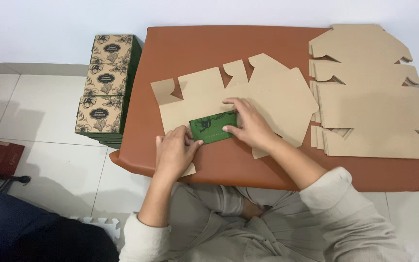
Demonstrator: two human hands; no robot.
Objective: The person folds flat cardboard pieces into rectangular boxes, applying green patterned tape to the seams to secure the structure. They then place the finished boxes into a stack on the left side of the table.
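From the head camera, you have a flat die-cut cardboard box blank (248,97) lying plain side up on the rust-brown table (195,43), and you are folding one flap (213,127) over so its dark green printed face shows. Your left hand (173,153) presses on the flap's near left corner, fingers together and curled down on it. Your right hand (248,123) lies across the flap's right end, fingers spread apart and flat, pinning it against the blank.

This looks like the first crease of forming the box. The next move probably calls for running firm pressure along the fold line so it sets straight.

A stack of unfolded blanks (374,97) waits at your right. Finished floral-printed boxes (105,82) stand stacked on the tiled floor (40,111), just beside the table's left edge.
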